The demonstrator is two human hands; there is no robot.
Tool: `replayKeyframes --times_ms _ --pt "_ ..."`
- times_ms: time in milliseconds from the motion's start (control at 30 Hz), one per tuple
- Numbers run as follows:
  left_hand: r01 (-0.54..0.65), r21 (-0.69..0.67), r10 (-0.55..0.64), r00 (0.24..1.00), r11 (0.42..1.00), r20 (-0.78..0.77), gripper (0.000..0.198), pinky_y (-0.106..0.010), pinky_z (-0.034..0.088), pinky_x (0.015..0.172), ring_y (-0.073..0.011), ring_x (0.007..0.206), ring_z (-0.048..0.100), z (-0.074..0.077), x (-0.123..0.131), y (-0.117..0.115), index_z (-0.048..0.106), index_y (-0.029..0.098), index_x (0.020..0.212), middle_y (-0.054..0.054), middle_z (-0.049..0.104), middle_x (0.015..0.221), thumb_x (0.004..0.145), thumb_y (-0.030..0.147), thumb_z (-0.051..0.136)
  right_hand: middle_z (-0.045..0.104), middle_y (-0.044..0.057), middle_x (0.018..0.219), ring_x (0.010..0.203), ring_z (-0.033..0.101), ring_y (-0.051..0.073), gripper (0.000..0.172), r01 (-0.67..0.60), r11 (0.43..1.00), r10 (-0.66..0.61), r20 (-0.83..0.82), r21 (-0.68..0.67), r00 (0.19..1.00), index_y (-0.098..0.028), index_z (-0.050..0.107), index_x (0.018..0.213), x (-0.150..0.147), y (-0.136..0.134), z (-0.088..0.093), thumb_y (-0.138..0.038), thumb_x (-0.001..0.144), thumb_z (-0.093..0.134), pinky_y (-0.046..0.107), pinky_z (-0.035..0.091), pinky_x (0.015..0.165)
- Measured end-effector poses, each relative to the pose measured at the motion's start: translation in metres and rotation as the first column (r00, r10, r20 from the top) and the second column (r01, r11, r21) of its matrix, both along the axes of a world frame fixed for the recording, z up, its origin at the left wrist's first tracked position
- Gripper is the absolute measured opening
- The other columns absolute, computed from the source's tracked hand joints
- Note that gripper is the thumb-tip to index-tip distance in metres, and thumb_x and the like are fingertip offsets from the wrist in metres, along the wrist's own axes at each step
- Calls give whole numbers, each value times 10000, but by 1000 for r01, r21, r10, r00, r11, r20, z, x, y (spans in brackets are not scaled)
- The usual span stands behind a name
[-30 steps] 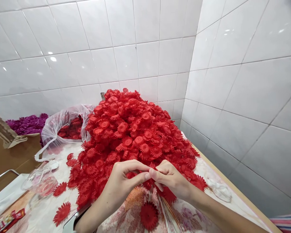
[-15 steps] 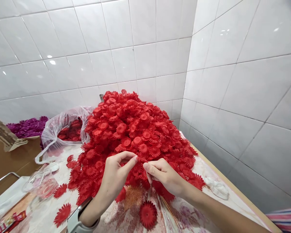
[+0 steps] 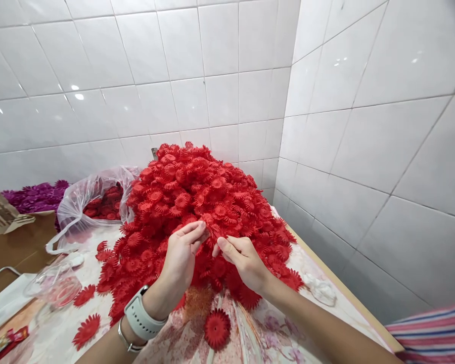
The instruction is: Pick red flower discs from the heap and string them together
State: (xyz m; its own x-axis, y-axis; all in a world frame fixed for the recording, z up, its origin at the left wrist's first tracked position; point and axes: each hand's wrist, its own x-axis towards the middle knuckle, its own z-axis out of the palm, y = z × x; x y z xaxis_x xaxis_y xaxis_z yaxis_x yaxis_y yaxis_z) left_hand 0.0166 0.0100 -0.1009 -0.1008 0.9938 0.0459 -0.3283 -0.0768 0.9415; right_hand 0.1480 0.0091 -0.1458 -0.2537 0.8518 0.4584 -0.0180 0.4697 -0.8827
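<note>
In front of a big heap of red artificial flowers [image 3: 197, 187], my two hands are close together with fingers pinched. My left hand [image 3: 182, 253], with a pale watch [image 3: 144, 313] and a bracelet on its wrist, pinches a red flower piece [image 3: 214, 230] at its fingertips. From the other side, my right hand [image 3: 248, 263] has thumb and forefinger closed at the same piece. Its outline blends into the heap behind. Below my hands a single darker red flower [image 3: 217, 329] lies on the table, beside a bundle of pale stems [image 3: 246, 328].
A clear plastic bag [image 3: 74, 202] with dark red flowers stands left of the heap, purple flowers [image 3: 38, 197] behind it. A cardboard box [image 3: 18, 247], clear plastic container [image 3: 60, 290] and red wrapper [image 3: 7, 346] are at left. Tiled walls [image 3: 364, 151] enclose the corner.
Both hands have moved up and slightly left, and the left wrist has turned so its watch shows fully. The camera view has shifted a little to the right.
</note>
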Motion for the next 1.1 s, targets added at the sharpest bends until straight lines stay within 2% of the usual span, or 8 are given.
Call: replayKeyframes --times_ms 267,400,500,633,767,867,967,1100 --pt "-249 122 259 963 961 -73 103 -306 509 725 -139 661 618 3 6 22 654 140 666 -41 671 698 612 226 639 378 -33 538 518 344 109 461 51 998 -51 1 33 999 -152 598 638 3 -2 2 -520 868 439 274 277 541" --pt "-475 271 533 821 837 -207 102 -273 463 773 -131 704 593 19 -36 40 632 173 681 7 642 683 669 258 578 355 -38 540 528 342 112 415 26 1000 -27 12 8 1000 -160 585 620 6 -10 5 -477 855 457 280 283 565" --pt "-453 347 569 699 821 -433 67 -306 428 803 -186 727 594 25 -75 36 668 193 609 14 654 634 562 239 682 332 -41 565 542 341 113 375 -17 998 17 -9 -61 1000 -166 565 653 5 -12 8 -455 855 440 274 288 559" --pt "-315 316 444 561 895 -699 178 -388 411 821 -257 652 602 23 -100 24 614 223 413 14 597 446 388 89 729 408 -23 571 549 372 116 324 -106 980 97 -60 -169 993 -171 531 655 3 -8 8 -430 818 425 265 298 531" --pt "-145 355 377 511 924 -772 79 -361 408 876 -272 878 620 23 -81 13 699 232 625 -30 722 756 547 222 706 395 -27 487 489 352 114 323 -172 955 155 -92 -240 984 -150 562 650 4 -2 6 -390 774 383 261 268 480" --pt "49 305 230 545 951 -806 215 -289 473 722 -212 778 643 22 -50 2 707 217 757 -21 728 799 709 409 623 374 -34 448 463 333 111 345 -185 951 168 -91 -247 982 -143 575 627 4 -1 5 -387 766 374 266 268 483" --pt "289 187 -36 622 939 -782 198 -253 466 692 -183 749 636 13 -24 -5 690 183 781 -21 718 784 729 366 637 386 -27 453 471 340 112 341 -187 952 175 -73 -242 982 -149 559 597 5 -1 5 -389 758 378 268 271 491" --pt "371 122 -195 707 921 -679 190 -239 453 614 -144 603 587 -1 -13 -5 620 165 621 1 639 587 751 301 600 382 -31 501 497 334 106 320 -184 953 179 -46 -239 983 -179 461 564 8 -3 5 -429 760 417 262 258 489"
